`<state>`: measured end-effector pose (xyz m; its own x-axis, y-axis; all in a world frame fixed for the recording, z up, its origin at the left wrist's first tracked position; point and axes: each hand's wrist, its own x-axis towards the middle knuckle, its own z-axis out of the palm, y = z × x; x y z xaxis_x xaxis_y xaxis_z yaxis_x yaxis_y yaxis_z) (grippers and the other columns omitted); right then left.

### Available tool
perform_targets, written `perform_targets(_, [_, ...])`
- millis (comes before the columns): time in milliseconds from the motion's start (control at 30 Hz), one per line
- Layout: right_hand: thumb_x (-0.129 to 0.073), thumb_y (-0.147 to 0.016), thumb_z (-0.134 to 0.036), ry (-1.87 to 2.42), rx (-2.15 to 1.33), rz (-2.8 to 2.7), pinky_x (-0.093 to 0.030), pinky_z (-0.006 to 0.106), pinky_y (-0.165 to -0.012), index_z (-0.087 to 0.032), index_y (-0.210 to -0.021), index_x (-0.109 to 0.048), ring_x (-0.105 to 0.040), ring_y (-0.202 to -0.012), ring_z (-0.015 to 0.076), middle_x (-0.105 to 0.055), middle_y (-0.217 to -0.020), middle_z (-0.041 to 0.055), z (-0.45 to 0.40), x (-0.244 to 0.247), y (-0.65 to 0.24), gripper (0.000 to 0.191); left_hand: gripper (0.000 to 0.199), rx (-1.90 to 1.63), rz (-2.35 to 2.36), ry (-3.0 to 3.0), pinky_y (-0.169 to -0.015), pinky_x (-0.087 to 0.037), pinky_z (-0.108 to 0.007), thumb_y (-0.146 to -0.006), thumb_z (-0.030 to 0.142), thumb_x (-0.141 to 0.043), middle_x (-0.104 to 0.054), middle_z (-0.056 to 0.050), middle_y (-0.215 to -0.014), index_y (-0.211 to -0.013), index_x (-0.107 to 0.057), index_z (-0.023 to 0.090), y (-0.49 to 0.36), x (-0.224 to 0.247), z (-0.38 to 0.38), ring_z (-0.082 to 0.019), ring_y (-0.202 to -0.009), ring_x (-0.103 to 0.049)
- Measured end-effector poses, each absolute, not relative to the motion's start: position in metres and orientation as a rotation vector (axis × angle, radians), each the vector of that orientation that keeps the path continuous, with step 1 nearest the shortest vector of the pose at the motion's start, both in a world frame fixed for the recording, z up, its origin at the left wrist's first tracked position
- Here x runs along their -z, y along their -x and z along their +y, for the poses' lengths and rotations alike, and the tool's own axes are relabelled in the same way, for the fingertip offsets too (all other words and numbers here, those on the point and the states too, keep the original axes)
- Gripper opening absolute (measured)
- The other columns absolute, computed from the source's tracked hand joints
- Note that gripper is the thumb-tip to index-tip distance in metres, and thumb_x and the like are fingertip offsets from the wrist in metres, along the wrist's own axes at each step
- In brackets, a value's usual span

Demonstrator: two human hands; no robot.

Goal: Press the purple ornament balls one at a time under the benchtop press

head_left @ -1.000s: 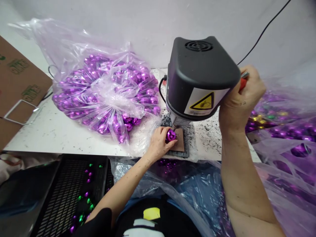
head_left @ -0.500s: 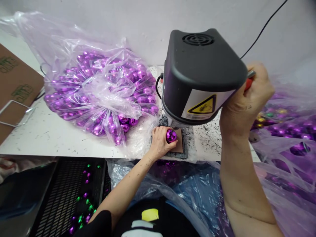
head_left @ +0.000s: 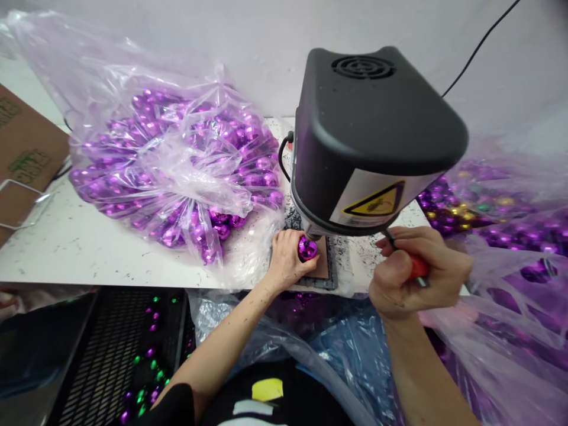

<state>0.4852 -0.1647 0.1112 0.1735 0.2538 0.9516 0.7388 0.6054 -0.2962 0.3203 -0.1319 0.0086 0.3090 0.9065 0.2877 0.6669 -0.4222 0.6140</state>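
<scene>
My left hand (head_left: 287, 258) is closed around a shiny purple faceted ball (head_left: 307, 248) and steadies it on a small brown board (head_left: 322, 260) over a dark metal base. Directly above it, the lower end of a black bench drill press (head_left: 377, 112) meets the top of the ball; the contact itself is partly hidden. To the right of the machine, my right hand (head_left: 419, 272) grips its red-handled lever (head_left: 419, 267), which is now low.
Clear plastic wraps a heap of purple beads (head_left: 177, 160) on the white table (head_left: 110, 254). A cardboard box (head_left: 26, 160) stands at the left. More bagged beads (head_left: 510, 236) lie right. Below the table is a black mesh crate (head_left: 110, 349) with bead strands. Dark shavings speckle the tabletop.
My right hand has pulled the lever down and toward me from beside the housing. The drill's lower end has come down onto the ball. My left hand keeps its place.
</scene>
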Motion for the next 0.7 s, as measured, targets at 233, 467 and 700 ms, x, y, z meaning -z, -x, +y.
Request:
perform_targets(233, [-0.055, -0.082, -0.018, 0.929, 0.296, -1.304, -0.049, 0.028, -0.058, -0.016, -0.079, -0.054, -0.054, -0.058, 0.0099, -0.05, -0.062, -0.0016, -0.17, -0.104, -0.474, 0.004, 0.035, -0.844, 1.41, -2.19, -0.097, -0.037, -0.041, -0.077, 0.034, -0.074, -0.062, -0.007, -0.107, -0.104, -0.056, 0.021, -0.32, -0.01, -0.132, -0.027, -0.105, -0.053])
perform_targets(467, [-0.056, -0.084, -0.023, 0.951, 0.268, -1.209, -0.048, 0.028, -0.056, -0.016, -0.08, -0.061, -0.056, -0.06, 0.0125, -0.048, -0.059, -0.0003, -0.172, -0.092, -0.466, 0.01, 0.036, -0.848, 1.42, -2.172, -0.097, -0.038, -0.041, -0.075, 0.032, -0.076, -0.063, -0.006, -0.105, -0.103, -0.057, 0.021, -0.321, -0.01, -0.133, -0.026, -0.102, -0.054])
perform_targets(700, [-0.054, -0.084, -0.024, 0.913, 0.282, -1.184, -0.052, 0.03, -0.058, -0.016, -0.076, -0.057, -0.056, -0.061, 0.0123, -0.043, -0.057, -0.0014, -0.166, -0.083, -0.464, 0.012, 0.037, -0.877, 1.41, -2.159, -0.096, -0.038, -0.041, -0.074, 0.031, -0.077, -0.063, -0.006, -0.104, -0.103, -0.056, 0.021, -0.321, -0.011, -0.133, -0.026, -0.103, -0.054])
